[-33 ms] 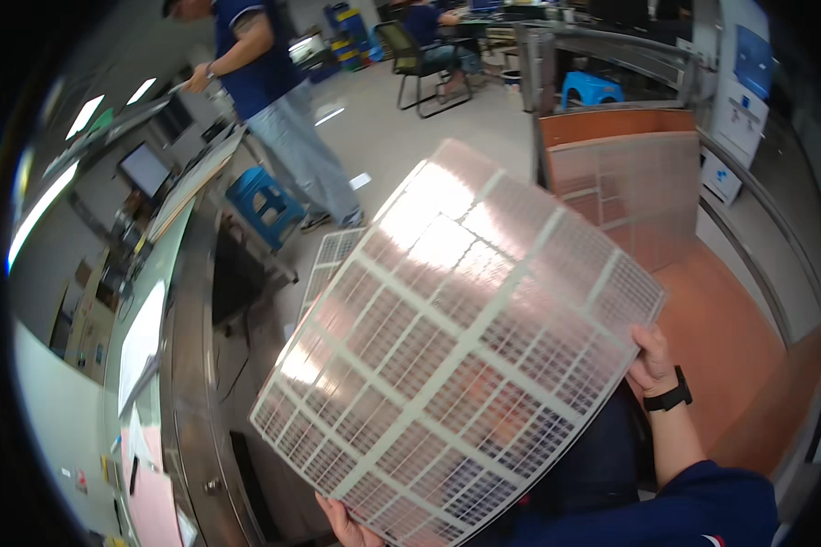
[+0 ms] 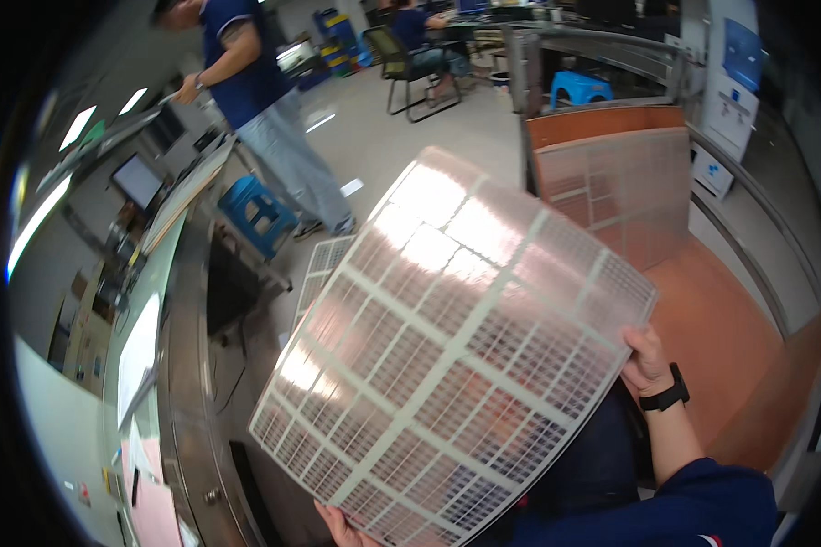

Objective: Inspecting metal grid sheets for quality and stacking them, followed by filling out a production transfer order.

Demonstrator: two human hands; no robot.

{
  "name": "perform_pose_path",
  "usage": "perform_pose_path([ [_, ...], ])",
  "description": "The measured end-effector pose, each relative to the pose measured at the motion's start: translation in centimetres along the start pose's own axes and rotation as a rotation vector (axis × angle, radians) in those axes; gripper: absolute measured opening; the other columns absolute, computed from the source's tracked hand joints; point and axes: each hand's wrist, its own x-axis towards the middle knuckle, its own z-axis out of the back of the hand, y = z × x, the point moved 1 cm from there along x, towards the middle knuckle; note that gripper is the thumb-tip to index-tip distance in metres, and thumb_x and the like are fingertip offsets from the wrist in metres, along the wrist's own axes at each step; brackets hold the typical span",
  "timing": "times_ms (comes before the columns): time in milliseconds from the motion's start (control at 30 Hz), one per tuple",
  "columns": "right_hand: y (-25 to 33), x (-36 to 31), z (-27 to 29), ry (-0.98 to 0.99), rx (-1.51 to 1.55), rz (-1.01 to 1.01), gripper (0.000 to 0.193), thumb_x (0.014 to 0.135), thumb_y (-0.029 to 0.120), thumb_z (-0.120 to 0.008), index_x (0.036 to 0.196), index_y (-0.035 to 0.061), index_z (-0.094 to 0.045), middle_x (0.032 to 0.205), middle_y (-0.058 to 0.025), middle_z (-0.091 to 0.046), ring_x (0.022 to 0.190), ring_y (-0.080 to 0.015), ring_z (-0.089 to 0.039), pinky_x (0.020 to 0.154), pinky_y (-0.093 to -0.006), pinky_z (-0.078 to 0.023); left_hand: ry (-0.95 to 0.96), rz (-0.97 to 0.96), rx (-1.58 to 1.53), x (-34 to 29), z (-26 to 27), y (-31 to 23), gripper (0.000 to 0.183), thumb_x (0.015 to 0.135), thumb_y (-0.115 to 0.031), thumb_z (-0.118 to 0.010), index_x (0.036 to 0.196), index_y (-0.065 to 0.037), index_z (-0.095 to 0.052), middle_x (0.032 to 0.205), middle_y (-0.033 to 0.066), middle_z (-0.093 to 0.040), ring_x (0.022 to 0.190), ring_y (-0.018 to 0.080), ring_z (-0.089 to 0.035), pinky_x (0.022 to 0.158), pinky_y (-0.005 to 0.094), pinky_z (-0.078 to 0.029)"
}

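A large thin copper-coloured circuit board panel (image 2: 447,342), patterned with pale strips and rows of small rectangles, is held tilted in front of me. Its upper part throws back bright glare. My right hand (image 2: 646,362), with a dark band on the wrist, pinches the panel's right edge. At the lower left corner my left hand (image 2: 345,529) grips the edge; only some of its fingers show, the rest being hidden by the panel and the picture's border. Similar panels (image 2: 616,196) lean upright in a copper-brown lined cart (image 2: 711,310) at the right.
On my left runs a metal-edged workbench (image 2: 192,401) with papers (image 2: 140,356) and a pink sheet (image 2: 155,492). Another panel (image 2: 321,264) stands low behind mine. A co-worker (image 2: 246,82) stands by a blue stool (image 2: 257,216). Farther off, a person sits on a chair (image 2: 401,68).
The whole view has shifted slightly, so the background sits a little to the left. Both hands keep their hold on the panel, which has barely moved.
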Motion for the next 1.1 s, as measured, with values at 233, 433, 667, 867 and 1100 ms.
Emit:
perform_pose_path([
  [233,0.9,-0.3,-2.1,0.07,-0.122,-0.026,0.044,0.083,0.014,-0.062,0.121,-0.0014,-0.046,0.119,-0.01,-0.053,0.107,-0.0189,-0.052,0.094,-0.0331,-0.04,-0.048,0.051,0.322,-1.6,-2.4,-1.3,0.05,0.092,-0.02,-0.047,0.135,0.001,-0.029,0.133,0.0146,-0.04,0.118,0.0281,-0.04,0.1,0.0389,-0.031],
  [433,1.6,-0.7,-2.8,0.114,-0.172,-0.036,0.046,0.085,0.017,-0.061,0.123,-0.0016,-0.046,0.12,-0.0101,-0.052,0.109,-0.0182,-0.051,0.095,-0.0328,-0.038,-0.084,0.072,0.399,-2.4,-3.9,-1.3,0.053,0.092,-0.021,-0.048,0.136,0.0,-0.028,0.136,0.0142,-0.037,0.119,0.0283,-0.038,0.101,0.0383,-0.03],
  [667,-1.2,-3.0,-5.6,0.353,0.163,0.092,0.063,0.087,0.026,-0.057,0.136,0.0041,-0.024,0.123,-0.0076,-0.045,0.113,-0.0162,-0.044,0.095,-0.0326,-0.036,0.455,0.509,-0.483,-0.3,-4.7,1.3,0.049,0.093,-0.028,-0.044,0.134,-0.002,-0.034,0.136,0.016,-0.038,0.121,0.0308,-0.039,0.103,0.0436,-0.03],
  [867,1.2,-5.8,-7.4,-0.123,-0.133,0.204,0.037,0.085,0.01,-0.053,0.12,0.0003,-0.044,0.112,-0.0074,-0.052,0.102,-0.015,-0.049,0.088,-0.0308,-0.039,0.51,0.251,-0.064,-5.1,-18.0,4.9,0.043,0.09,-0.017,-0.05,0.129,-0.002,-0.039,0.127,0.0151,-0.048,0.116,0.0289,-0.046,0.097,0.0446,-0.038],
  [1100,15.8,-7.0,-1.7,-0.392,-0.21,0.597,0.035,0.084,0.004,-0.048,0.118,-0.0039,-0.046,0.109,-0.0141,-0.057,0.097,-0.0204,-0.058,0.082,-0.0313,-0.048,0.589,0.317,0.354,-3.9,-17.8,4.6,0.046,0.093,-0.022,-0.047,0.132,-0.002,-0.033,0.128,0.0195,-0.045,0.108,0.0311,-0.053,0.085,0.0417,-0.05],
])
